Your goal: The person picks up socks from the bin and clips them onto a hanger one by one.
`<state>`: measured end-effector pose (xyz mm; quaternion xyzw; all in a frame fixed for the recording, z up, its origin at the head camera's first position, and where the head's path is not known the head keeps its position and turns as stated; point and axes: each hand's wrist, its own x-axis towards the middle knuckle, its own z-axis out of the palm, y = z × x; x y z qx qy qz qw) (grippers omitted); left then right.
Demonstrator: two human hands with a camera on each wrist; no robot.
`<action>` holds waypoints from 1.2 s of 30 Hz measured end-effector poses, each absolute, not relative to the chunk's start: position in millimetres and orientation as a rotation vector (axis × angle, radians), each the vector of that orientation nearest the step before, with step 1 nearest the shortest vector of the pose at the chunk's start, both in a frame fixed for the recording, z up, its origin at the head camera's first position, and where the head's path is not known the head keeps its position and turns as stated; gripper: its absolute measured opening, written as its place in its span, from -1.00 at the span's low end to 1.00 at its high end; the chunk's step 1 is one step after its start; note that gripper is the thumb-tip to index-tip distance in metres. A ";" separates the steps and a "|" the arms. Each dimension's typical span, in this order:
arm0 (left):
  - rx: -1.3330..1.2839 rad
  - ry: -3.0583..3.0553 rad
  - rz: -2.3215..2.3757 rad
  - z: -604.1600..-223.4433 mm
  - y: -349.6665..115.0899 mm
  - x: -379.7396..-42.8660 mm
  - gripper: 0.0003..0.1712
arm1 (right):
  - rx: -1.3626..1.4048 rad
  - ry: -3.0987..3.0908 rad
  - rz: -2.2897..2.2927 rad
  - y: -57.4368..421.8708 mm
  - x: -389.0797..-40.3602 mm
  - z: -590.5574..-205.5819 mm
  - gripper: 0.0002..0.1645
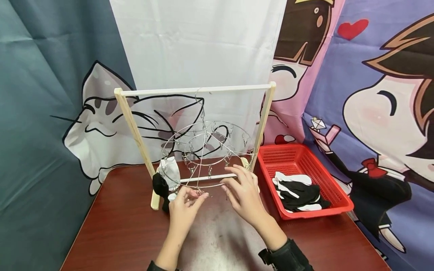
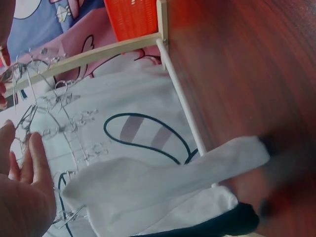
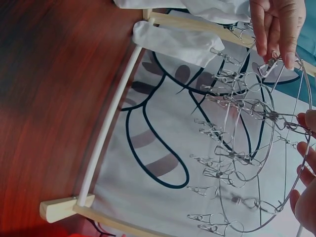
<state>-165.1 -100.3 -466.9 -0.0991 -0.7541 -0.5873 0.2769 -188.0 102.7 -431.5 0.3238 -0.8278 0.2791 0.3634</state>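
Note:
A round wire drying hanger (image 1: 200, 164) with metal clips hangs from the rack's top bar. My left hand (image 1: 184, 205) pinches a small metal clip (image 3: 269, 66) at its near rim. My right hand (image 1: 242, 192) holds the rim on the right, its thumb and index finger on either side of the wire. White socks (image 2: 148, 187) and a black sock (image 1: 160, 184) hang at the hanger's left side, beside my left hand. In the right wrist view, a white sock (image 3: 173, 42) hangs from a clip.
The wooden rack (image 1: 133, 130) stands on the dark red table (image 1: 112, 222), with a white lower bar (image 3: 111, 123). A red basket (image 1: 330, 175) to the right contains black and white socks (image 1: 298, 192). A printed cloth (image 1: 203, 45) hangs behind.

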 end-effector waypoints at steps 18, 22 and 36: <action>-0.386 -2.102 -1.085 -475.3 -113.6 -167.1 -0.85 | 0.860 -2.138 0.709 103.9 -195.4 -429.3 -0.80; -0.372 -2.067 -1.058 -473.1 -116.3 -164.2 -0.85 | 0.847 -2.093 0.723 124.7 -209.3 -427.4 -0.62; -0.413 -1.962 -1.024 -474.6 -117.6 -163.1 -0.88 | 0.461 -3.077 0.164 289.2 -318.9 -457.4 -0.45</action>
